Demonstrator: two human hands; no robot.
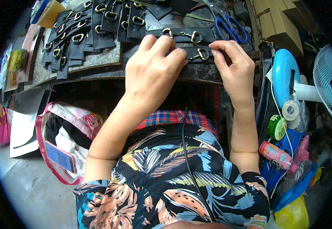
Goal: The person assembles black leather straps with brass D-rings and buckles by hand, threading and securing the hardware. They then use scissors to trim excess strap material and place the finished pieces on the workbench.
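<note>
We press our left hand (150, 72) flat, fingers together, on a black leather strap with a brass D-ring buckle (201, 53) lying at the near edge of the dark workbench (196, 74). Our right hand (232, 63) pinches the strap just beside the ring. Holding the leather taut and the ring square should keep it neat. Finished black straps (85, 30) lie in rows on a grey felt mat (97, 59); blue-handled scissors (231, 28) and a white fan (324, 87) are near.
</note>
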